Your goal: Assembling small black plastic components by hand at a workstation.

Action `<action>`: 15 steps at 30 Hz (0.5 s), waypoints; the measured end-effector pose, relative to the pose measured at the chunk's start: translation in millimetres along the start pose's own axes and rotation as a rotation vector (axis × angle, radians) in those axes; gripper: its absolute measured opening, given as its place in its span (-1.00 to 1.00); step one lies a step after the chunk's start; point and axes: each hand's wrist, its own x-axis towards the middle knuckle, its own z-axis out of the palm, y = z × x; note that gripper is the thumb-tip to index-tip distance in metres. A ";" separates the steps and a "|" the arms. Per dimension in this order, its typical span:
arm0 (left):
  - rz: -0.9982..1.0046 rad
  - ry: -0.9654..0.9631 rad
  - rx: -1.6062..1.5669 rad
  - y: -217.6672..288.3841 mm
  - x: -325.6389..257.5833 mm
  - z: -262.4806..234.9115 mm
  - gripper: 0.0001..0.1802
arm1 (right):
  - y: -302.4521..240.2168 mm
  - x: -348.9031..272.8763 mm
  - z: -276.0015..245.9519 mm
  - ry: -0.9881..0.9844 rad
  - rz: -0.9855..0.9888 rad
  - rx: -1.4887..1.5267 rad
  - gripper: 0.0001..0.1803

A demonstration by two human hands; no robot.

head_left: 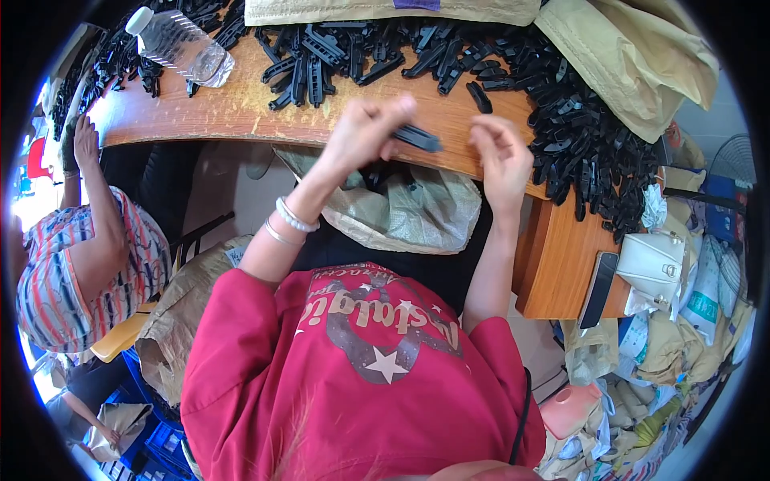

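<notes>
Your left hand [362, 132] is closing around a black plastic clip [417, 138], gripping it by one end; the other end is sticking out to the right, toward your right hand [501, 156]. The clip is being held in the air just above the counter's [216, 112] front edge, not resting on it. Your right hand is sitting just beside the clip's free end, apart from it, fingers [484, 128] curling loosely and half open, holding nothing you can see. You're wearing two bracelets [290, 220] on the left wrist and a red shirt [353, 377]. A loose pile of clips [577, 136] is spreading across the counter's back and down its right side, with a smaller bunch [309, 68] lying just beyond your left hand and one single clip [479, 97] lying apart above the right hand. A clear water bottle [180, 44] is lying on its side at the counter's far left. Tan sacks [634, 56] are covering the top right corner. A grey bag [409, 212] is hanging open under the counter edge, right below your hands. A dark phone [598, 289] is leaning against the counter's right side, next to a white handbag [651, 264]. Another person in a striped top [80, 264] is sitting at your left, one hand [84, 140] reaching up to the counter edge.
</notes>
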 end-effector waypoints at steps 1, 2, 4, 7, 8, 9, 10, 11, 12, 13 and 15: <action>0.071 0.045 -0.161 -5.9 10.3 -6.8 -0.42 | 0.2 6.4 -0.4 0.118 -0.009 -0.262 -0.79; 0.201 0.087 -0.403 -9.1 26.7 -5.0 -0.33 | 2.9 13.6 0.9 0.156 -0.064 -0.413 -0.75; 0.100 -0.067 -0.751 -8.3 45.0 -25.7 -0.44 | 6.2 27.3 4.8 0.200 -0.070 -0.652 -0.61; -0.008 -0.111 -1.119 4.2 63.3 -15.7 -0.72 | 16.4 41.2 13.1 0.215 -0.216 -0.826 -0.56; 0.009 -0.053 -1.073 7.5 66.9 -10.0 -0.79 | 18.7 44.0 14.5 0.179 -0.171 -0.815 -0.58; 0.026 0.004 -1.027 10.2 69.6 -6.6 -0.84 | 20.9 46.3 15.6 0.143 -0.125 -0.803 -0.59; 0.011 0.009 -0.898 9.0 77.4 -8.1 -0.93 | 16.1 45.6 15.6 0.115 -0.088 -0.790 -0.66; 0.022 0.031 -0.645 5.9 81.7 -8.7 -0.93 | 15.6 45.2 15.4 0.115 -0.092 -0.790 -0.66; 0.031 0.054 -0.394 2.9 87.0 -8.3 -0.89 | 16.3 44.7 15.2 0.121 -0.098 -0.763 -0.70; 0.026 0.139 -0.031 10.4 86.5 -2.5 -0.82 | 13.3 43.2 15.8 0.123 -0.102 -0.736 -0.74; 0.256 0.333 0.453 0.9 99.7 7.0 -0.76 | 4.3 35.3 16.6 0.148 -0.035 -0.598 -0.78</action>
